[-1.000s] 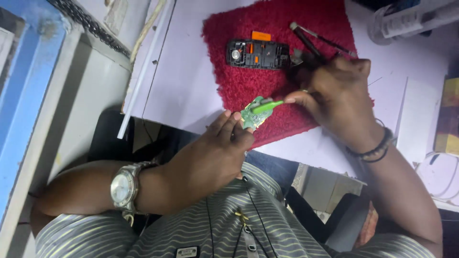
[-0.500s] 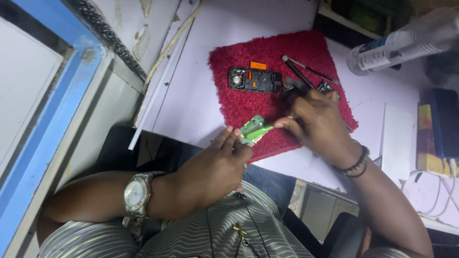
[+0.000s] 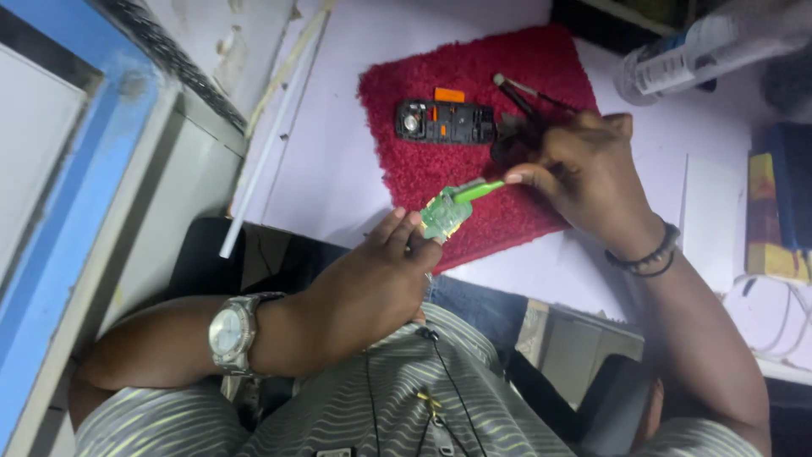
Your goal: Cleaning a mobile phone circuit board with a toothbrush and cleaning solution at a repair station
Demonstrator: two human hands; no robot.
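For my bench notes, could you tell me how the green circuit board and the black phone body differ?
The green circuit board is held by the left hand above the mat's edge; the black phone body lies flat on the red mat, untouched. The board is smaller, with a green tool from the right hand on it.

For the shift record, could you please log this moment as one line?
left hand: holds green circuit board | right hand: holds green brush on board | red mat: black phone body

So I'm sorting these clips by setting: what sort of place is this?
Probably a small electronics repair bench. The left hand holds a green circuit board, the right hand works on it with a green tool, and an opened phone lies on a red mat.
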